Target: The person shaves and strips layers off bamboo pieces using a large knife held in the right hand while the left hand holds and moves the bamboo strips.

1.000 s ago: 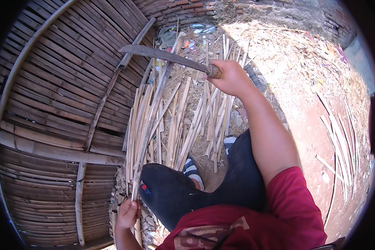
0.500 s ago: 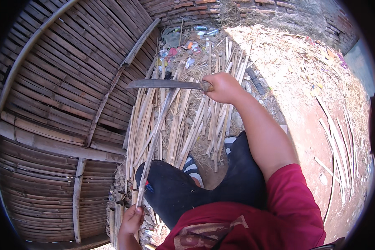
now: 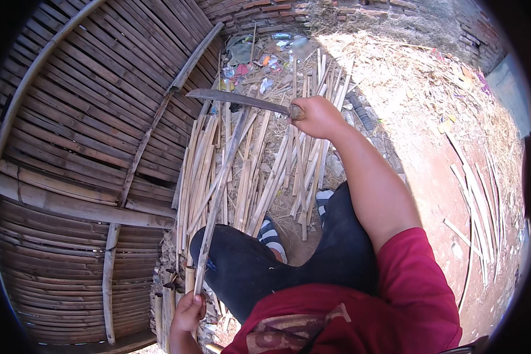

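My right hand [image 3: 317, 117] is closed round the handle of a machete [image 3: 242, 100], its long dark blade reaching to the left. Below and across it runs a long bamboo strip [image 3: 217, 200], slanting from the far end of the blade's middle back past my left knee. My left hand [image 3: 189, 310] grips the near end of this strip between thumb and fingers. The blade lies over the strip's far end; whether they touch is hard to tell. Many pale bamboo strips [image 3: 255, 177] lie in a heap on the ground under both.
A bamboo slat wall [image 3: 71, 106] stands close on the left, with cut bamboo tubes [image 3: 190, 277] at its foot. A brick wall [image 3: 265, 17] closes the far side. Litter [image 3: 242, 68] lies before it. More strips [image 3: 478, 206] lie on sunlit ground at right.
My right hand has moved slightly farther away with the machete, and the blade now tilts with its tip farther off. My left hand still holds the strip in nearly the same place.
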`<state>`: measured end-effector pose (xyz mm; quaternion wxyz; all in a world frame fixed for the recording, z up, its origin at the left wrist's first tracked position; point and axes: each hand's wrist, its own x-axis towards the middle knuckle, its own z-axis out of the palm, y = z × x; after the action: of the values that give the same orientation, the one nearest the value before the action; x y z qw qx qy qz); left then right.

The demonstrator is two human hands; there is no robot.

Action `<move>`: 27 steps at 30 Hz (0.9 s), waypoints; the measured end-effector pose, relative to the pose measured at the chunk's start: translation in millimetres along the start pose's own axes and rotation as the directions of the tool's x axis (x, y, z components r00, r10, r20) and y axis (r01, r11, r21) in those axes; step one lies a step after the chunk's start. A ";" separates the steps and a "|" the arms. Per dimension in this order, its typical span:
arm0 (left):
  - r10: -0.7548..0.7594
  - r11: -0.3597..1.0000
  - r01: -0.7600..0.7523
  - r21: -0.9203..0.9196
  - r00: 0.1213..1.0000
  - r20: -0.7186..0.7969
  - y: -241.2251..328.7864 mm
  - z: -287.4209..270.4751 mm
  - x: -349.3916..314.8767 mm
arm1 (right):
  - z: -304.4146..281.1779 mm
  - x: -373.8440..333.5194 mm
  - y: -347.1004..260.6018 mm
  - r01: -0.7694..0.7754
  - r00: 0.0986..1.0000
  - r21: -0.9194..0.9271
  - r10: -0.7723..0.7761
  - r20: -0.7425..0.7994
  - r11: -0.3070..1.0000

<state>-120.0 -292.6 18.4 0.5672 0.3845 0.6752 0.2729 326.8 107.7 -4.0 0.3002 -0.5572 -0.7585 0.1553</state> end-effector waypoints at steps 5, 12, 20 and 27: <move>0.040 0.999 -0.039 -0.024 0.998 0.051 -0.8 -1.1 3.0 | -2.5 -9.1 -31.5 0.174 0.980 -0.033 -0.170 0.099 0.984; 0.057 0.998 -0.057 0.029 0.998 -0.009 4.9 2.7 -12.7 | 8.6 10.2 6.4 0.004 0.995 0.149 0.010 -0.099 0.989; -0.017 0.996 0.017 -0.086 1.000 -0.002 -5.8 2.8 -6.0 | -3.5 -4.9 -17.2 0.136 0.990 -0.009 -0.136 0.028 0.991; 0.015 0.962 0.023 -0.273 0.991 0.135 -6.0 1.9 -7.2 | -0.5 -11.5 -54.8 0.353 0.926 -0.081 -0.335 0.174 0.932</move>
<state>-119.0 -302.0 17.1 0.6601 0.3187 0.5917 0.3356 288.2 78.7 24.4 0.2306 -0.4171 -0.8733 0.1015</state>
